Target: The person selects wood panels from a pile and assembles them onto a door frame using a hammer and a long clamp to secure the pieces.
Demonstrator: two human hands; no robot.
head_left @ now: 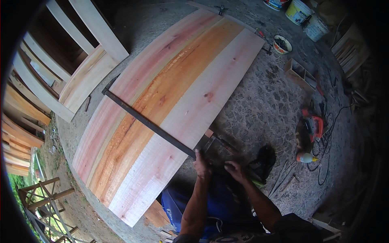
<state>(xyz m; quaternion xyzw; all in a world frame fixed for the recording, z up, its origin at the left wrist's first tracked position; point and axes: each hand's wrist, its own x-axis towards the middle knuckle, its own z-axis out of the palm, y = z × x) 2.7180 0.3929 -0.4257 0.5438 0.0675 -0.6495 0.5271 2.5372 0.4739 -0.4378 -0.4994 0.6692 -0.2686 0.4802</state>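
Observation:
A wide wooden panel of pink, orange and pale boards lies slanting across the floor. Across it runs a dark metal bar clamp, its far end hooked at the panel's left edge. My left hand grips the clamp's near end by the panel's right edge, thumb up against the bar. Just to the right, my right hand is apart from the bar with its fingers curled; whatever may be inside them is hidden. Beyond both hands lies a dark rod-like tool, partly in shadow.
On the right are a red power tool with a cable, a glue bottle, a wooden box and a bowl. Buckets stand at the back. A slatted wooden frame and stacked boards flank the left.

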